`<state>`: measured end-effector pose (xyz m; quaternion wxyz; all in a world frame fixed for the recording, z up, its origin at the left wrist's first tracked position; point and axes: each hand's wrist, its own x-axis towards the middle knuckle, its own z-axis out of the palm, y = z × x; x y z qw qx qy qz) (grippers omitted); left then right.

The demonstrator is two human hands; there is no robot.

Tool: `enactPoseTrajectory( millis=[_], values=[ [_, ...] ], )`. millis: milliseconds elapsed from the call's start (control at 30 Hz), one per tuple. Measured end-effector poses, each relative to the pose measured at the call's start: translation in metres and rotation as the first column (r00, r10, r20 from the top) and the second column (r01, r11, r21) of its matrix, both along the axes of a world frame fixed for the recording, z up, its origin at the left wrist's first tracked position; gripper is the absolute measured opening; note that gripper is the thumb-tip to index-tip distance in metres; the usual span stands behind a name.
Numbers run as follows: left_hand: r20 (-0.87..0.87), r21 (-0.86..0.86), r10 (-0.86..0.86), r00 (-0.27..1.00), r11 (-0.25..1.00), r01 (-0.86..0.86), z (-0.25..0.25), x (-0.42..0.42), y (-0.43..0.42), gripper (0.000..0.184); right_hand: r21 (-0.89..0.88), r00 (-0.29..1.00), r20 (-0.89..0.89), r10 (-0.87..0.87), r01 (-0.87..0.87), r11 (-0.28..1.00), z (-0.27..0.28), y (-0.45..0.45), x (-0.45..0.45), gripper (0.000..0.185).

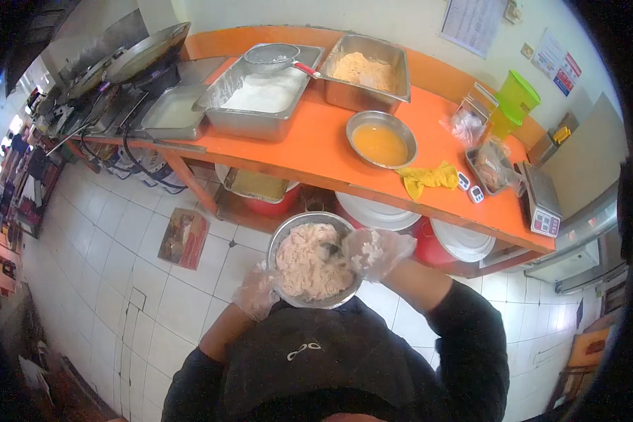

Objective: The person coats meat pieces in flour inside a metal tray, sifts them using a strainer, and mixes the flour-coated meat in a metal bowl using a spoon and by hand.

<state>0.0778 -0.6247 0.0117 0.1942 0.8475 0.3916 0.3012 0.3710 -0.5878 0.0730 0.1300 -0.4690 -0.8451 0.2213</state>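
Note:
A round metal bowl (pixel 357 285) of pale, flour-coated pieces (pixel 309 264) is close against my body, below the front edge of the orange table. My left hand (pixel 256 291), in a clear plastic glove, grips the bowl's left rim. At the right side of the bowl is my right hand (pixel 377 253), also gloved and speckled with pale bits. Its fingers are curled around a dark utensil (pixel 330 249) that reaches into the pieces; most of the utensil is hidden.
On the orange table (pixel 309 149) are a flour tray (pixel 260 121) with a sieve (pixel 272 56), an orange-powder tray (pixel 362 94), a bowl of orange liquid (pixel 380 143), a yellow cloth (pixel 429 180), timers and a scale (pixel 541 204). Lidded buckets (pixel 464 239) stand beneath. Woks (pixel 148 53) are at left.

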Motion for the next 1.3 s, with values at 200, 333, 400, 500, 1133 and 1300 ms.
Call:
enactPoseTrajectory(
  millis=[200, 333, 400, 500, 1133, 1300],
  values=[
    [-0.04, 0.205, 0.038, 0.998, 0.978, -0.029, 0.023, 0.001, -0.002, 0.02, 0.037, 0.972, -0.226, -0.066, 0.076, 0.996, -0.009, 0.016, -0.006, 0.016],
    [-0.102, 0.143, -0.005, 0.995, 0.99, 0.019, 0.024, -0.001, -0.001, 0.021, -0.115, 0.75, 0.66, -0.036, 0.149, 0.982, 0.132, -0.004, -0.051, 0.024],
    [-0.162, 0.08, 0.013, 0.987, 0.997, 0.0, 0.016, -0.003, -0.002, 0.024, -0.191, 0.63, 0.772, 0.087, 0.1, 0.976, 0.112, -0.003, -0.058, 0.026],
    [-0.232, -0.041, 0.066, 0.97, 0.996, -0.077, 0.012, -0.002, -0.003, 0.026, -0.393, 0.616, 0.729, 0.3, 0.017, 0.92, 0.064, 0.017, -0.049, 0.029],
    [0.223, -0.228, 0.146, 0.964, 0.969, -0.094, -0.002, -0.018, 0.016, 0.025, -0.333, 0.974, -0.171, 0.15, -0.201, 0.921, -0.004, -0.014, -0.068, 0.027],
    [-0.01, -0.035, 0.031, 0.999, 0.999, -0.031, 0.006, -0.025, 0.006, 0.017, -0.846, 0.922, -0.156, -0.354, 0.06, 0.53, -0.008, -0.007, -0.051, 0.028]
  ],
)
